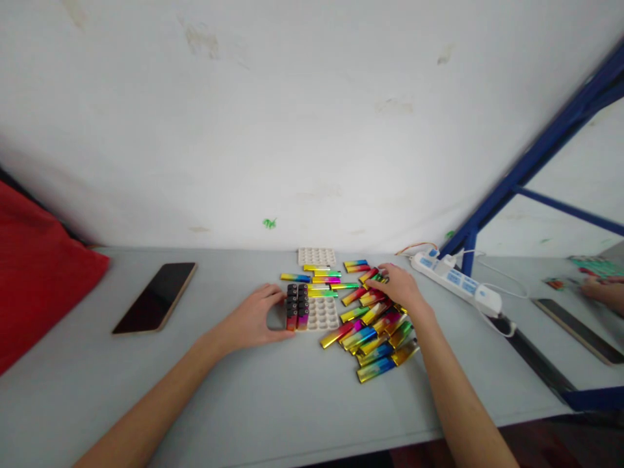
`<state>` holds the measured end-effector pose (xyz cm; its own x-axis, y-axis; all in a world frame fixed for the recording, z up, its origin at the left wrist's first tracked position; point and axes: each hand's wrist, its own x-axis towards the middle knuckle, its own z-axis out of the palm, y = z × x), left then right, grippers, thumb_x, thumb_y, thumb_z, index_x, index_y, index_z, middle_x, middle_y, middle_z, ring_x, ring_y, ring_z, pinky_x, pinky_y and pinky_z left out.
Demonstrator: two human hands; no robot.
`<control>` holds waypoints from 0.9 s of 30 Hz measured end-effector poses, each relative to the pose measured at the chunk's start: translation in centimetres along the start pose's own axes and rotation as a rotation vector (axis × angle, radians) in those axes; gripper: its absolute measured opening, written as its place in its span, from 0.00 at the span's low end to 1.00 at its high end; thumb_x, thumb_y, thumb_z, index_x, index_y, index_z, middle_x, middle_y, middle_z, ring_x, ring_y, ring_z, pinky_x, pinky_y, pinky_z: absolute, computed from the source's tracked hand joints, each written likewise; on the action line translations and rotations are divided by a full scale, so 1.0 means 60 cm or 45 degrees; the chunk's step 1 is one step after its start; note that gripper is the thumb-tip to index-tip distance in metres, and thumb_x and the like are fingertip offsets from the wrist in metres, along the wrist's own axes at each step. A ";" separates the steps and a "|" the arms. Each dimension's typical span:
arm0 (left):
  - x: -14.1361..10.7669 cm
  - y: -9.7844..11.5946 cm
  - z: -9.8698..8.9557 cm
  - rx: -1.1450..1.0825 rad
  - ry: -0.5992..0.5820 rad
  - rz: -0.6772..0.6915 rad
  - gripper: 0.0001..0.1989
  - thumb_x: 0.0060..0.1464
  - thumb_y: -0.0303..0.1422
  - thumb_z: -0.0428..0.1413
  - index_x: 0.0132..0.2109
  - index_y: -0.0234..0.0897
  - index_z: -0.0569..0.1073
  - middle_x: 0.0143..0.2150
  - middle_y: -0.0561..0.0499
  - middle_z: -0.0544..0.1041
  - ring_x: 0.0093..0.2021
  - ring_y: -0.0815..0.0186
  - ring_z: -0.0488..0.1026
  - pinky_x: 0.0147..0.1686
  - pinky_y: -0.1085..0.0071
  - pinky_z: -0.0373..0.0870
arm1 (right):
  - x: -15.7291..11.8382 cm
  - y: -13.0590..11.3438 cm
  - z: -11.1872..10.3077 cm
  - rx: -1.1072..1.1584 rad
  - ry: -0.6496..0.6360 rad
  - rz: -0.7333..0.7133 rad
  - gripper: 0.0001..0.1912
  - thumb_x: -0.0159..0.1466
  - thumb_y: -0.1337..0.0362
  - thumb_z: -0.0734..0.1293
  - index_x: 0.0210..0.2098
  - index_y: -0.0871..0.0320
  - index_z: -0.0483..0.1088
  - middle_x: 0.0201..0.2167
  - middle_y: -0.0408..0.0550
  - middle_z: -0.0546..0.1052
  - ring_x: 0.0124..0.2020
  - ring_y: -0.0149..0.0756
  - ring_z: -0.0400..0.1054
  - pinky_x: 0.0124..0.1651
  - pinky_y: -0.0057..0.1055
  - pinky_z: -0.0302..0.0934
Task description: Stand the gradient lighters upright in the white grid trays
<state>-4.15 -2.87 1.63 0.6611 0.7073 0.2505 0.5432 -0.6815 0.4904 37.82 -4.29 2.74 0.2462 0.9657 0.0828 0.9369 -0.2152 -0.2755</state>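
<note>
My left hand (258, 316) curves round the left side of a white tray (324, 314), thumb and fingers apart. Upright lighters with black tops (297, 307) fill the tray's two left columns; its cells to the right show bare. My right hand (397, 286) reaches over the upper part of a pile of shiny multicoloured lighters (373, 335), its fingers bent down on them; whether it grips one is too small to tell. More lighters (325, 279) lie flat just behind the tray.
A second white tray (316, 256) lies by the wall. A phone (155, 298) and red cloth (43, 273) are at left. At right are a power strip (455, 283), a blue frame (526, 162) and another person's hand (604, 289).
</note>
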 end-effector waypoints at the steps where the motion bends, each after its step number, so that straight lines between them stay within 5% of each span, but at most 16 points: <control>1: 0.000 -0.001 0.001 0.001 0.004 0.001 0.28 0.50 0.53 0.75 0.51 0.40 0.82 0.56 0.40 0.84 0.58 0.43 0.82 0.63 0.52 0.79 | -0.003 -0.003 0.005 -0.012 0.029 0.004 0.27 0.69 0.47 0.78 0.61 0.54 0.79 0.56 0.59 0.87 0.60 0.61 0.81 0.64 0.54 0.68; 9: -0.002 -0.010 0.004 -0.013 0.006 -0.004 0.29 0.50 0.53 0.75 0.52 0.41 0.82 0.58 0.39 0.84 0.59 0.43 0.81 0.64 0.51 0.79 | -0.002 -0.001 0.027 0.241 0.251 -0.015 0.27 0.63 0.53 0.80 0.59 0.53 0.77 0.52 0.56 0.86 0.58 0.59 0.79 0.64 0.57 0.65; 14: -0.002 -0.010 0.003 -0.001 -0.010 -0.008 0.29 0.51 0.54 0.74 0.52 0.41 0.82 0.57 0.39 0.83 0.58 0.44 0.81 0.63 0.51 0.80 | 0.000 -0.011 0.027 0.683 0.360 -0.160 0.25 0.61 0.53 0.77 0.56 0.54 0.77 0.52 0.57 0.85 0.53 0.56 0.81 0.64 0.59 0.69; 18: -0.002 -0.009 0.004 -0.009 0.015 -0.015 0.28 0.50 0.53 0.75 0.51 0.41 0.82 0.56 0.39 0.84 0.58 0.43 0.81 0.63 0.50 0.80 | -0.008 -0.043 0.020 1.163 0.260 -0.164 0.26 0.60 0.45 0.77 0.50 0.54 0.76 0.54 0.56 0.84 0.44 0.47 0.83 0.52 0.47 0.76; 22: -0.003 -0.009 0.005 -0.022 0.033 0.002 0.28 0.50 0.53 0.75 0.51 0.41 0.82 0.57 0.38 0.84 0.58 0.42 0.81 0.63 0.47 0.80 | -0.021 -0.088 -0.004 1.480 0.186 -0.163 0.32 0.56 0.45 0.83 0.55 0.53 0.79 0.57 0.54 0.85 0.45 0.42 0.80 0.52 0.41 0.75; 27: -0.004 -0.004 0.001 -0.030 0.018 -0.003 0.28 0.50 0.52 0.75 0.51 0.41 0.82 0.57 0.39 0.84 0.58 0.43 0.81 0.63 0.49 0.81 | -0.044 -0.143 -0.015 1.616 -0.293 -0.235 0.28 0.59 0.42 0.83 0.48 0.56 0.85 0.44 0.51 0.87 0.46 0.45 0.80 0.51 0.41 0.75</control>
<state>-4.39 -2.85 1.38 0.6526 0.7113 0.2610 0.5322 -0.6756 0.5102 29.35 -5.13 5.73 -0.0265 0.9959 0.0864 0.0340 0.0873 -0.9956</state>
